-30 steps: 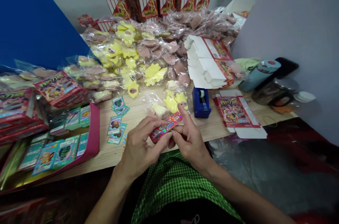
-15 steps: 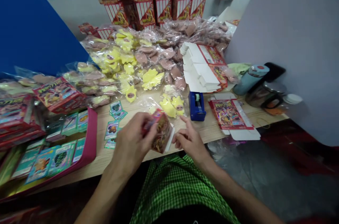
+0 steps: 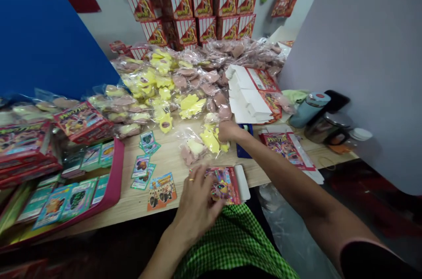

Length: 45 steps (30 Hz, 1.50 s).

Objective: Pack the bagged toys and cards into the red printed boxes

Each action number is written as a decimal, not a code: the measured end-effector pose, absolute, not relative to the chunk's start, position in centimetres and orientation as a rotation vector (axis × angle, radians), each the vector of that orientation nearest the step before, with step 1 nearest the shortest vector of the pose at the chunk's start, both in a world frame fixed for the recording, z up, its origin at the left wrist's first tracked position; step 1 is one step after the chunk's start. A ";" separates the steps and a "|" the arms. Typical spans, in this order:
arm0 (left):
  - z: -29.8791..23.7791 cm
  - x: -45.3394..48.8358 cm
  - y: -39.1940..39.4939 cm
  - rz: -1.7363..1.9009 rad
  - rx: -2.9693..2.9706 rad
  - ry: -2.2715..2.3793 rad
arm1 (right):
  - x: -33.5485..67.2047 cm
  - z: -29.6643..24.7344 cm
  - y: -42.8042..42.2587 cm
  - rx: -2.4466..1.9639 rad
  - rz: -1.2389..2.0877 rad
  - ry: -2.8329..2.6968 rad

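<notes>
My left hand (image 3: 196, 197) holds a small red printed box (image 3: 227, 184) at the table's front edge, thumb near, fingers across its top. The box lies flat, with a white flap out on its right end. Farther forward, my right hand (image 3: 227, 132) is at a bagged yellow animal-shaped toy (image 3: 210, 139). Its fingers are mostly hidden, so I cannot make out a grip. A clear bag with a cream and pinkish toy (image 3: 194, 147) lies just left of there. An orange-and-blue printed leaflet (image 3: 162, 191) rests left of my left hand.
Green-edged cards (image 3: 141, 167) lie to the left, beside a pink bin (image 3: 115, 173) of cards and red boxes. Bagged toys (image 3: 184, 72) heap at the back. On the right are a blue tape dispenser (image 3: 243, 149), folded cartons (image 3: 247, 99), a flattened box (image 3: 286, 147) and a bottle (image 3: 308, 110).
My right hand has moved forward from beside the box to the yellow toy. My left hand has lowered the box and laid it flat. The leaflet and the cream-pink toy now show.
</notes>
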<state>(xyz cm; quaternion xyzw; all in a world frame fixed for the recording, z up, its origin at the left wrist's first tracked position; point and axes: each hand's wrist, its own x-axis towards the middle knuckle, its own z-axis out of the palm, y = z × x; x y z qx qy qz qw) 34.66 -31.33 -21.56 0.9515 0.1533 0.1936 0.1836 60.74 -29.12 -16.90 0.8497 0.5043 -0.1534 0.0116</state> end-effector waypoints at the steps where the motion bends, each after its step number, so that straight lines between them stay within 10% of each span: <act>1: -21.2 35.2 -31.5 0.400 2.701 0.340 | 61.0 -17.0 -28.6 2.651 -0.521 1.557; 12: -20.8 37.7 -30.6 0.350 2.363 0.716 | 61.0 -11.6 -34.5 3.294 -0.426 1.645; 16: -20.1 37.3 -30.6 0.570 2.291 0.817 | 59.0 -10.9 -36.9 3.721 -1.039 1.940; 23: -19.3 36.6 -30.9 0.776 2.352 0.860 | 55.4 -12.0 -38.2 3.454 0.504 1.730; 29: -19.8 36.5 -31.4 0.903 2.386 0.968 | 51.8 -11.8 -39.6 2.983 0.072 2.333; 45: -19.7 39.6 -32.5 0.657 2.000 1.092 | 52.2 -10.5 -39.5 2.502 0.708 2.251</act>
